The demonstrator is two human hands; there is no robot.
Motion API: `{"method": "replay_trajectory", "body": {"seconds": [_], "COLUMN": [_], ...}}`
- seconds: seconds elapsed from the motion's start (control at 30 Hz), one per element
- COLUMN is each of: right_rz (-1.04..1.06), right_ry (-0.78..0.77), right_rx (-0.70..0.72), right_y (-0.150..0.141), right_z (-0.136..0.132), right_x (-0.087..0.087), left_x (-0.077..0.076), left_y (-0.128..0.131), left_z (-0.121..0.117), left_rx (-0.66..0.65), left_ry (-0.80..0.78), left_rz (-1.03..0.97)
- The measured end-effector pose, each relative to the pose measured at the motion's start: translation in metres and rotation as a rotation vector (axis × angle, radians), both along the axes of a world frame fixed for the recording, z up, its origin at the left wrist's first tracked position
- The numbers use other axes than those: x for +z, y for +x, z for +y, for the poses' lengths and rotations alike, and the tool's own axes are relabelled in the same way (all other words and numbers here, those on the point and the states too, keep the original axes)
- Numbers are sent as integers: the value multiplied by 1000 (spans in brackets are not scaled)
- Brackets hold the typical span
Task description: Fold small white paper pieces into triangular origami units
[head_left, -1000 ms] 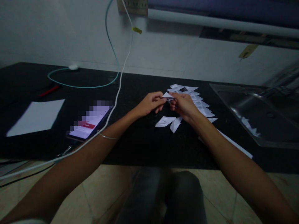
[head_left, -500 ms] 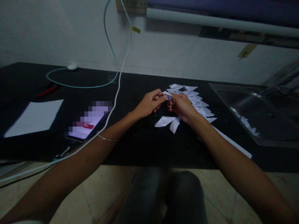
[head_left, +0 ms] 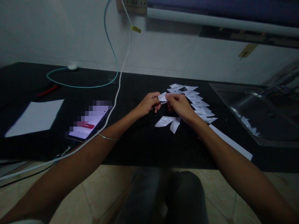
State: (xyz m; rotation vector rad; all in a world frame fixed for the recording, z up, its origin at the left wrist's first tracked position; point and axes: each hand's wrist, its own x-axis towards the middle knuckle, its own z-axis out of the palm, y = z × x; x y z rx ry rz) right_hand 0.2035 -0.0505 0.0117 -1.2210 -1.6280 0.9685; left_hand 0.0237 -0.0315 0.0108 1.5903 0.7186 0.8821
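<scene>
My left hand (head_left: 149, 104) and my right hand (head_left: 180, 105) meet over the black countertop (head_left: 140, 137), both pinching one small folded white paper piece (head_left: 162, 97) between their fingertips. Two folded paper triangles (head_left: 168, 122) lie on the counter just below my hands. Behind my right hand spreads a pile of several folded white paper pieces (head_left: 195, 101).
A lit phone (head_left: 90, 123) lies left of my hands with a white cable (head_left: 116, 90) across it. A white sheet (head_left: 35, 116), a red pen (head_left: 48, 90) and a teal cable loop (head_left: 81, 84) sit farther left. A paper strip (head_left: 231, 141) and a steel sink (head_left: 259, 115) are on the right.
My hands have shifted the paper piece slightly left and turned it, so more of its white face shows between my fingertips. Everything on the counter stayed put.
</scene>
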Motion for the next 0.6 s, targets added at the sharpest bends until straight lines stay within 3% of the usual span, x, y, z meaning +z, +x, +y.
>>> {"method": "replay_trajectory", "body": {"seconds": [0.17,0.43,0.6], "right_rz": [8,12,54], "right_ry": [38,30,-42], "right_rx": [8,9,39], "right_y": [1,-1,-3], "right_z": [0,-3,-6], "right_x": [-1,3,5], "left_x": [4,2,-5], "left_y": [3,3,6], "left_z": [-4,-2,0], "left_rx": [56,151,55], "left_ry": [-6,112,157], "left_rz": [11,82,109]}}
